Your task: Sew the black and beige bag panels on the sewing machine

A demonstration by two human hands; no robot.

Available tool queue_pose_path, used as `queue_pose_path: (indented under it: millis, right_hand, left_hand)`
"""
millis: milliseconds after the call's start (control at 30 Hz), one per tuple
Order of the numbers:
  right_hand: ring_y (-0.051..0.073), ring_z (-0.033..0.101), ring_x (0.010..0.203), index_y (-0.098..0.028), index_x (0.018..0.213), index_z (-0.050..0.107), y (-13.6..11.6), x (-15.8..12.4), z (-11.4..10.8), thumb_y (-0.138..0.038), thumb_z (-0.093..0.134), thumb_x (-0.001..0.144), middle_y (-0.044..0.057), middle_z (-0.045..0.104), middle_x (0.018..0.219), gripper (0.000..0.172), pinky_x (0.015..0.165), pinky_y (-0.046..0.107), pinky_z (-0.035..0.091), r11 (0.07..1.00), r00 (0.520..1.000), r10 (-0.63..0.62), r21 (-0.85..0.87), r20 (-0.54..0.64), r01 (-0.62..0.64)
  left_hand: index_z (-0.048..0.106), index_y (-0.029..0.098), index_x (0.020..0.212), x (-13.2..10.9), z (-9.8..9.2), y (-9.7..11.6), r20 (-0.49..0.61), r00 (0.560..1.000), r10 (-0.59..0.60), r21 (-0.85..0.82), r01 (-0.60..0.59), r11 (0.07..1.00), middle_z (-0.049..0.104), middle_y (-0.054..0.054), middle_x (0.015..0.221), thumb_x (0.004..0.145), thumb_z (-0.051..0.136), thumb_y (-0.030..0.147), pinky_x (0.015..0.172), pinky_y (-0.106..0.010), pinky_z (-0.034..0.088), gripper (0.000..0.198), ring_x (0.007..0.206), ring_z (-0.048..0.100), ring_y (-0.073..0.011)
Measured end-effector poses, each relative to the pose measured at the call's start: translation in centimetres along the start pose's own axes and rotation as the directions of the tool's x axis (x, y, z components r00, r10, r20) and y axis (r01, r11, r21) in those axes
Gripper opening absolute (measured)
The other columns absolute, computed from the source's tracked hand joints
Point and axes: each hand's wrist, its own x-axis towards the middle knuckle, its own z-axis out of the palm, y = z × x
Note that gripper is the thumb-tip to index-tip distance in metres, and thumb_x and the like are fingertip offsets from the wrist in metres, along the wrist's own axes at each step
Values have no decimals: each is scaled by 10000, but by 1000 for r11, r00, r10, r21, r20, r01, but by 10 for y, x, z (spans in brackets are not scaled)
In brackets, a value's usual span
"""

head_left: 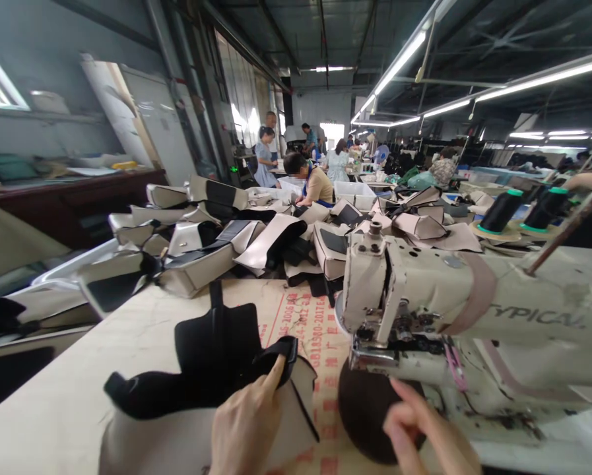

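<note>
A pale tabletop (48, 422) printed with red characters (320, 330) bears a black-and-cream bag piece (191, 389) at lower centre-left, a worn sewing machine (434, 284) at right, and similar pieces (270, 244) heaped at its far edge, mid-frame.

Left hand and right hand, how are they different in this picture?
The left hand touches the bag; the right hand is off it, by the sewing machine. The left hand's index finger points up and rightward in the picture, the right hand's up and leftward. Both hands are bare, index finger extended.
</note>
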Motion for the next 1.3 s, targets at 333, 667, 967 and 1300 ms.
queue_pose_path:
  millis: [333, 667, 967, 1300]
  right_hand:
    - [111, 555, 516, -162, 1098, 467, -15, 46, 68, -307, 431, 930, -8, 566, 637, 224, 505, 187, 437, 993, 993, -46, 114, 108, 33]
    - [187, 579, 1019, -131, 1312, 397, -25, 23, 67, -180, 359, 912, 129, 533, 1200, 404, 730, 222, 520, 919, 900, -367, -61, 234, 390]
    - [129, 636, 717, -150, 937, 598, -2, 56, 82, -232, 420, 939, 44, 659, 828, 196, 671, 208, 484, 978, 967, -209, -56, -148, 203]
    - [102, 533, 418, -157, 740, 589, -2, 39, 93, -231, 395, 936, -20, 524, 486, 285, 441, 216, 352, 967, 977, -145, -233, -159, 106]
  left_hand:
    - [523, 220, 1255, -7, 6, 10, 0, 997, 76, -1, -76, 997, 714, -25, 792, 799, 355, 64, 592, -284, 451, 510, 679, 658, -187]
    - [567, 253, 1207, -29, -1, -58, -115, 992, 51, 87, -41, 995, 713, -9, 791, 788, 358, 67, 593, -259, 434, 503, 661, 637, -156]
    - [529, 266, 1234, 24, -78, 30, -300, 903, 308, 21, -317, 948, 653, -2, 651, 772, 390, 69, 582, -258, 397, 522, 599, 599, -150]
    - [626, 188, 1132, 47, -84, 3, 60, 909, 413, -631, -286, 721, 690, -44, 822, 879, 395, 322, 586, -219, 391, 368, 710, 602, -171]
